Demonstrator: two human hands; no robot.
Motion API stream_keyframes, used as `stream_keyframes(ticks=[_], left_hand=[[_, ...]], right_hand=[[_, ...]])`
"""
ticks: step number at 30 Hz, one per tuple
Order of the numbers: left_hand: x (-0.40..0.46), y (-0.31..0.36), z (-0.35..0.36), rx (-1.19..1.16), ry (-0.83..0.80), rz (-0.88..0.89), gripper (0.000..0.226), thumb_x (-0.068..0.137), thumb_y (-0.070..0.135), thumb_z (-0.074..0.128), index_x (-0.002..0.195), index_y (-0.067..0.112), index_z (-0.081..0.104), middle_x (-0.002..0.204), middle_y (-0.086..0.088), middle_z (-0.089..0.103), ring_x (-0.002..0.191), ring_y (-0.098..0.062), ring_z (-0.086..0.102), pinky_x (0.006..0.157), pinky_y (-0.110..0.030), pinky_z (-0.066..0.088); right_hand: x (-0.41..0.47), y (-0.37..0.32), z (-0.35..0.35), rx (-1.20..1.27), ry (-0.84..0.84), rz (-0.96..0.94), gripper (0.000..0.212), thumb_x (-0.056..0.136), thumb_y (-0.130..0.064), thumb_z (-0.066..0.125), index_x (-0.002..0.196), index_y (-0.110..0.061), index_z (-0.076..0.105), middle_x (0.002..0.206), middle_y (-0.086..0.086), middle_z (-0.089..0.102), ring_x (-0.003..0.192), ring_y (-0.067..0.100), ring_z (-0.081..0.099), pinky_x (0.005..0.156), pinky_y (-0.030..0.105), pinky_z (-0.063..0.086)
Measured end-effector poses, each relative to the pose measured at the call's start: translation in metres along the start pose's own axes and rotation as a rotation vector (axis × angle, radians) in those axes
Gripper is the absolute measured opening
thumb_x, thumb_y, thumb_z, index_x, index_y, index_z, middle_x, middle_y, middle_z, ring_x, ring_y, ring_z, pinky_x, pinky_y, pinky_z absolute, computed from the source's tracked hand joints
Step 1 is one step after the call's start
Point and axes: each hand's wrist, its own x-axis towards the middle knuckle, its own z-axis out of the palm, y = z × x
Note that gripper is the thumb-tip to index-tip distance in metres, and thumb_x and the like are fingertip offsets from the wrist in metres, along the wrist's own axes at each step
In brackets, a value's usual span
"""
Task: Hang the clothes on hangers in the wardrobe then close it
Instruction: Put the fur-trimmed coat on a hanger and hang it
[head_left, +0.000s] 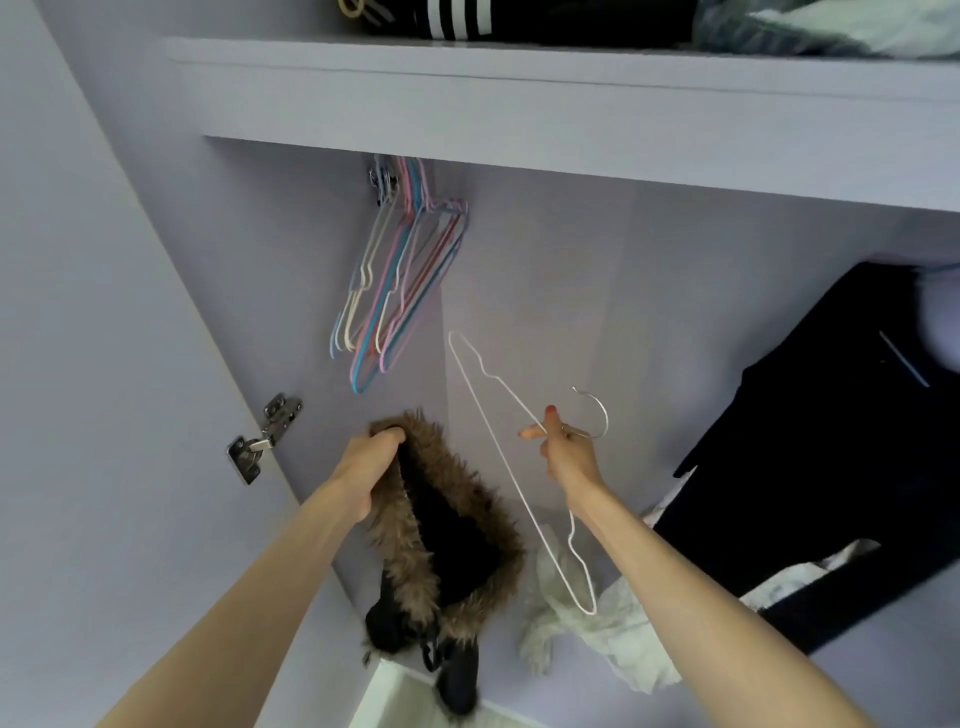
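Observation:
I look up into a lilac wardrobe (623, 291). My left hand (366, 465) grips the brown fur-trimmed hood of a black jacket (447, 551), which hangs down from it. My right hand (563, 449) pinches a white wire hanger (498, 457) by its neck, just under the metal hook; the hanger tilts down toward me and is bare. Several coloured empty hangers (400, 280) hang bunched at the left end of the rail, which is hidden under the shelf.
A dark garment (826, 447) hangs at the right. A crumpled white cloth (597, 623) lies low in the wardrobe. The shelf (519, 98) above carries folded dark clothes. The open door with its metal hinge (265, 439) stands at the left.

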Motion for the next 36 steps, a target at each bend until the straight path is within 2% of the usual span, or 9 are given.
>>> stream_keyframes(ticks=[4, 7, 9, 12, 14, 18, 22, 32, 36], left_hand=[[0.006, -0.010, 0.002, -0.013, 0.035, -0.036, 0.041, 0.092, 0.025, 0.050, 0.129, 0.008, 0.047, 0.121, -0.013, 0.058, 0.109, -0.032, 0.055, 0.098, -0.044, 0.045], [0.009, -0.013, 0.009, -0.067, 0.064, -0.012, 0.025, 0.094, 0.019, 0.047, 0.116, 0.008, 0.049, 0.090, -0.015, 0.060, 0.077, -0.028, 0.058, 0.069, -0.036, 0.052], [0.007, -0.015, 0.016, -0.069, 0.084, 0.022, 0.019, 0.094, 0.014, 0.045, 0.113, 0.012, 0.049, 0.079, -0.012, 0.057, 0.067, -0.023, 0.054, 0.056, -0.029, 0.049], [0.010, -0.023, 0.021, 0.048, 0.140, 0.115, 0.034, 0.092, 0.012, 0.046, 0.126, 0.009, 0.047, 0.116, -0.015, 0.059, 0.101, -0.029, 0.056, 0.085, -0.031, 0.048], [0.011, -0.027, 0.022, 0.166, 0.188, 0.128, 0.040, 0.089, 0.018, 0.049, 0.129, 0.011, 0.046, 0.127, -0.015, 0.054, 0.115, -0.032, 0.052, 0.100, -0.037, 0.042], [0.009, -0.029, 0.025, 0.284, 0.239, 0.131, 0.046, 0.090, 0.026, 0.050, 0.133, 0.013, 0.041, 0.130, -0.018, 0.052, 0.119, -0.037, 0.047, 0.100, -0.038, 0.037], [0.009, -0.027, 0.025, 0.347, 0.274, 0.146, 0.050, 0.092, 0.027, 0.048, 0.138, 0.014, 0.035, 0.132, -0.021, 0.049, 0.120, -0.041, 0.045, 0.100, -0.040, 0.036], [-0.020, -0.002, 0.066, 0.684, 0.072, 0.489, 0.040, 0.090, 0.017, 0.052, 0.127, 0.003, 0.045, 0.121, -0.022, 0.057, 0.115, -0.040, 0.051, 0.097, -0.038, 0.041], [-0.034, 0.005, 0.071, 0.740, -0.073, 0.611, 0.029, 0.088, 0.015, 0.056, 0.115, 0.006, 0.052, 0.111, -0.014, 0.059, 0.103, -0.031, 0.057, 0.085, -0.033, 0.046]], right_hand=[[-0.004, 0.016, -0.026, -0.041, 0.019, -0.021, 0.044, 0.099, -0.035, 0.041, 0.092, -0.007, 0.074, 0.055, 0.002, 0.036, 0.051, 0.012, 0.032, 0.046, 0.015, 0.029], [-0.004, 0.024, -0.047, -0.103, 0.014, 0.057, 0.048, 0.094, -0.044, 0.049, 0.068, -0.011, 0.072, 0.066, -0.005, 0.057, 0.066, 0.006, 0.047, 0.069, 0.019, 0.036], [-0.003, 0.032, -0.057, -0.176, 0.049, 0.061, 0.052, 0.090, -0.045, 0.055, 0.049, -0.014, 0.061, 0.061, -0.004, 0.056, 0.065, 0.011, 0.048, 0.075, 0.025, 0.034], [-0.003, 0.040, -0.066, -0.262, 0.111, 0.049, 0.057, 0.087, -0.040, 0.061, 0.039, -0.014, 0.046, 0.050, -0.001, 0.046, 0.058, 0.016, 0.046, 0.073, 0.028, 0.034], [-0.004, 0.042, -0.070, -0.341, 0.114, 0.042, 0.058, 0.087, -0.040, 0.060, 0.039, -0.014, 0.042, 0.044, -0.003, 0.045, 0.054, 0.015, 0.046, 0.072, 0.028, 0.034], [-0.003, 0.042, -0.074, -0.379, 0.114, 0.024, 0.059, 0.087, -0.038, 0.061, 0.038, -0.013, 0.038, 0.027, -0.007, 0.037, 0.046, 0.014, 0.040, 0.062, 0.027, 0.033], [-0.001, 0.044, -0.078, -0.380, 0.141, 0.032, 0.061, 0.086, -0.036, 0.062, 0.034, -0.015, 0.038, 0.027, -0.008, 0.039, 0.048, 0.016, 0.041, 0.069, 0.029, 0.035], [-0.025, 0.010, -0.017, -0.727, 0.016, -0.156, 0.055, 0.096, -0.050, 0.039, 0.061, -0.014, 0.063, 0.087, 0.014, 0.071, 0.092, 0.032, 0.064, 0.079, 0.032, 0.045], [-0.023, -0.006, -0.013, -0.374, 0.062, -0.073, 0.056, 0.100, -0.045, 0.027, 0.064, -0.014, 0.056, 0.102, 0.020, 0.067, 0.102, 0.033, 0.060, 0.087, 0.034, 0.043]])
